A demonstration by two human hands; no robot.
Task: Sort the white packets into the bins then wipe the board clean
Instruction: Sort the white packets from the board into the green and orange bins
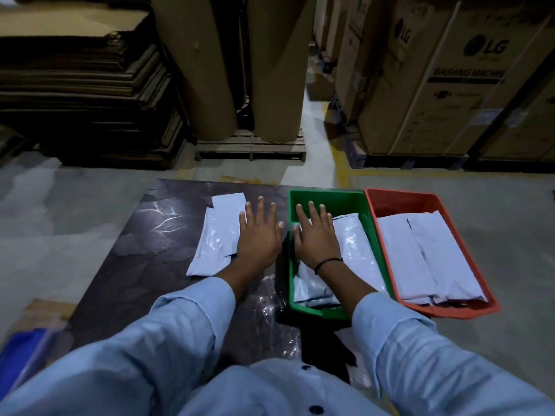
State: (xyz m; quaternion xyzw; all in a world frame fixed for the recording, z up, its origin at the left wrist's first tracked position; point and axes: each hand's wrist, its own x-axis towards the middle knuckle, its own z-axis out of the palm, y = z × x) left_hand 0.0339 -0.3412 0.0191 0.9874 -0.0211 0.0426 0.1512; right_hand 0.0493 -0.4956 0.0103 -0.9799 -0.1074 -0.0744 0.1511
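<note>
The left half of the counter (144, 250) lies bare, open from its left edge to the white packets (214, 235) at frame centre. Those packets fill the middle strip, the left hand (259, 235) flat on their right edge. Just right of it, the green bin (327, 199) blocks the way with its raised walls; the right hand (315, 238) lies spread inside on packets, which leave little room there. The red bin (399, 199) touches it, also nearly full. A crinkled clear plastic sheet (270, 307) covers the counter's near edge between the sleeves (186, 319). Bare floor (75, 187) surrounds the counter at upper left and right.
</note>
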